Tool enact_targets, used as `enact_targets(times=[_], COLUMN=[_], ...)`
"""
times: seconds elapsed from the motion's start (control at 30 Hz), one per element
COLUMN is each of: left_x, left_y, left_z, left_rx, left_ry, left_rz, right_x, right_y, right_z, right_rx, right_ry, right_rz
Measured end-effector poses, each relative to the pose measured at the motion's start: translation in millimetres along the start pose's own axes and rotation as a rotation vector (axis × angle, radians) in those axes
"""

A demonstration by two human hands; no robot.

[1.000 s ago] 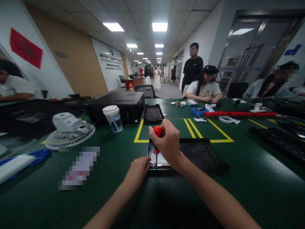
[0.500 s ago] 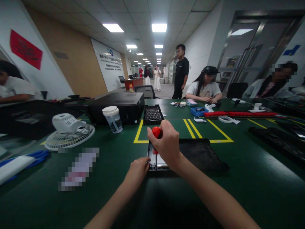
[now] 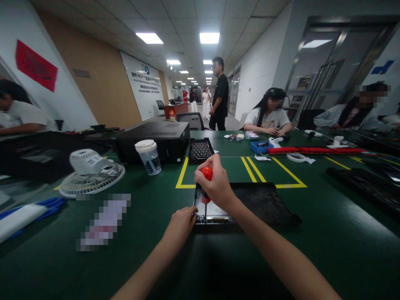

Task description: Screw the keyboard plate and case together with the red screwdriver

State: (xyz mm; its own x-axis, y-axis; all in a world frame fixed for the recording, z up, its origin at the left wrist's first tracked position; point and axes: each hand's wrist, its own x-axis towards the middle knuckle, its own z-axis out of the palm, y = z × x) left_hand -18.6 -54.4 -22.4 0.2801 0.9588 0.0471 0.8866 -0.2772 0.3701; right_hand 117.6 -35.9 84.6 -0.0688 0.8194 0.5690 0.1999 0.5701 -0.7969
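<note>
My right hand (image 3: 215, 181) is wrapped round the red-and-black handle of a screwdriver (image 3: 206, 199). The tool stands upright, its dark shaft reaching down to the near left corner of a shallow black casing (image 3: 262, 204). Inside the casing's left part lies a pale, shiny metal area, partly covered by my right hand. My left hand (image 3: 181, 221) pinches the casing's left edge near that same corner, thumb and fingers together. The exact spot under the screwdriver tip is too small to make out.
Behind the casing are yellow tape lines and a black tray (image 3: 201, 151) of small round pieces. A lidded cup (image 3: 148, 156), a white fan (image 3: 90, 173) and a large black case (image 3: 153, 139) stand left. Further right are a blue box (image 3: 261, 146) and a tape roll (image 3: 296, 158). Several people are around.
My right hand has shifted slightly, turning a little around the screwdriver handle; the shaft stays at the same corner. My left hand keeps its place. A standing person in the background has moved left.
</note>
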Motion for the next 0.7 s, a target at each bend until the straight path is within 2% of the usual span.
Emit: enact_targets(times=[0.1, 0.2, 0.5, 0.7], left_x=[1, 2, 0, 0], left_y=[-1, -1, 0, -3], left_z=[0.9, 1.4, -0.2, 1.9], left_rx=[0.009, 0.016, -0.006, 0.012], left_ry=[-0.003, -0.005, 0.000, -0.004], left_rz=[-0.005, -0.011, 0.014, 0.012], right_x=[3, 6, 12, 13], right_y=[1, 4, 30, 33], right_z=[-3, -7, -10, -12], right_rx=[0.368, 0.591, 0.928, 1.066], right_ry=[-0.243, -0.428, -0.530, -0.662], right_rz=[0.145, 0.158, 0.105, 0.168])
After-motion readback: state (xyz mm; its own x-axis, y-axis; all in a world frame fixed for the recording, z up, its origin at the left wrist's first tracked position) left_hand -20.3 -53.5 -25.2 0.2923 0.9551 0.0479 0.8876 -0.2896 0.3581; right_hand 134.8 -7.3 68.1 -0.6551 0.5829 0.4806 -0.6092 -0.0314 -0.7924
